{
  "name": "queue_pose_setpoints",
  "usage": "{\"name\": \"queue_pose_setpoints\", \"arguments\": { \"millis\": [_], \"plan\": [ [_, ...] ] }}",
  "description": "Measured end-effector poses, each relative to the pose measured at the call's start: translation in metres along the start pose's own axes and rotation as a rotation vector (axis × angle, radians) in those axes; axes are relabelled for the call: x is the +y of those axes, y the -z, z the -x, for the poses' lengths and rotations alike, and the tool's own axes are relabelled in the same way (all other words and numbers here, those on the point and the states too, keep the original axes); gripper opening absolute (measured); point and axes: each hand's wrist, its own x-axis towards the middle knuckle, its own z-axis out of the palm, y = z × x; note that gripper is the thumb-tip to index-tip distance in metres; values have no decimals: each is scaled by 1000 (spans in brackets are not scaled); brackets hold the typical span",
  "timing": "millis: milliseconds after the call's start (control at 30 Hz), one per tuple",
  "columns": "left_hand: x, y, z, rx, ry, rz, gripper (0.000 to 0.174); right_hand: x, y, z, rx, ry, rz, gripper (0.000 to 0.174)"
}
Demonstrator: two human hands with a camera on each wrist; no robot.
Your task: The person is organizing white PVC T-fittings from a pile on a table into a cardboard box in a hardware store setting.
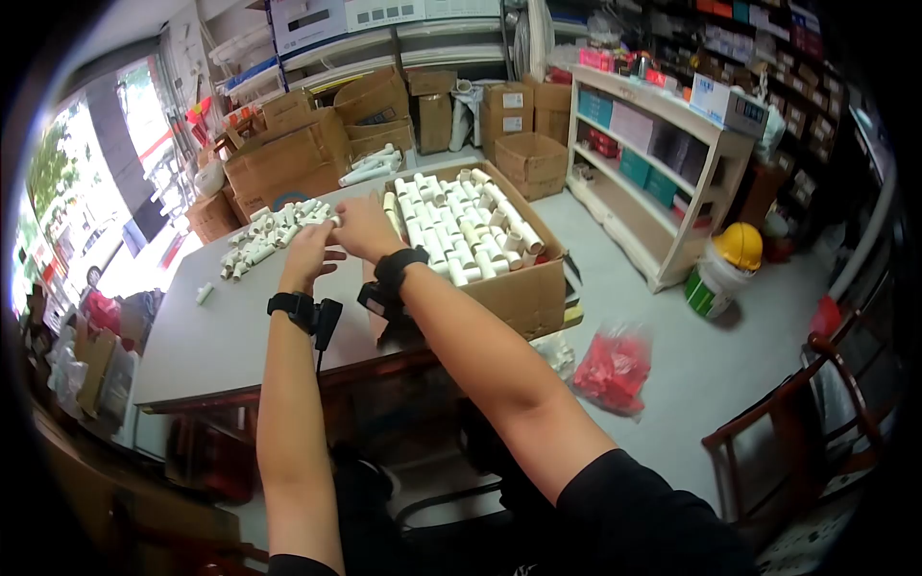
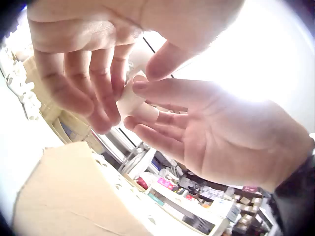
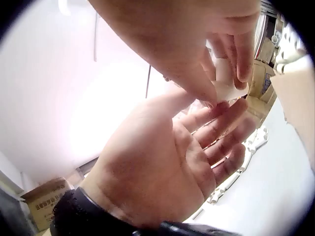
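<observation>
A short white pipe fitting (image 2: 131, 102) with a side branch is between both hands. In the right wrist view, my right hand (image 3: 197, 34) pinches this fitting (image 3: 224, 78) between thumb and fingers. My left hand (image 3: 157, 157) lies just below, palm showing, fingers spread and slightly bent. Seen from the left wrist, the left hand (image 2: 93, 44) has its fingertips beside the fitting, opposite my right hand (image 2: 216, 128); whether they touch it is unclear. In the head view, the left hand (image 1: 309, 255) and right hand (image 1: 365, 228) meet over the table, largely hiding the fitting.
A cardboard box (image 1: 523, 300) full of white fittings stands right of the hands. A loose pile of fittings (image 1: 261, 248) lies on the table (image 1: 211, 341) at the back left, with a single fitting (image 1: 205, 294) nearer. A red bag (image 1: 615, 370) is on the floor.
</observation>
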Motion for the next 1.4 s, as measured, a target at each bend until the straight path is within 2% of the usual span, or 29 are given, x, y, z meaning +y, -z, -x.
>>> {"name": "queue_pose_setpoints", "arguments": {
  "millis": [100,167,233,267,433,467,533,633,667,767,833,900,1000,1167,1267,1400],
  "plan": [
    [7,-19,-1,-125,-16,139,39,26,18,-10,-23,25,-87,38],
    [23,-35,5,-135,-55,155,47,27,51,-12,-234,30,14,40],
    [15,-46,-16,-158,-60,181,54,58,55,-17,-241,5,-294,26],
    [20,-53,-15,-178,-58,174,52,41,78,-9,-230,-28,-250,26],
    [17,-82,-40,-236,-54,136,46,107,105,-15,-310,-188,-263,52],
    [13,-88,-49,-227,-55,116,46,101,118,-10,-292,-239,-169,52],
    [18,-98,-46,-154,-62,62,42,136,122,-9,-244,-251,-63,51],
    [32,-100,-24,28,-203,-312,41,156,123,-1,-220,-317,-67,50],
    [30,-100,-24,71,-196,-385,41,158,123,-3,-215,-336,-95,49],
    [28,-92,-28,-15,-178,-506,44,160,117,-9,-304,-325,-34,46],
    [23,-87,-40,-114,-90,-442,49,169,109,-17,-385,-253,104,45],
    [0,-79,-60,-59,-176,-524,51,155,104,-19,-389,-274,41,49],
    [-34,-77,-87,82,-135,-420,50,175,92,-27,-425,-291,-72,51],
    [-37,-75,-71,130,-179,-428,54,183,81,-32,-420,-266,-116,46],
    [-40,-75,-72,112,-188,-523,30,184,76,-31,-404,-199,-18,49],
    [-47,-72,-71,95,-270,-624,29,176,84,-26,-504,-276,70,54]
  ]
}}
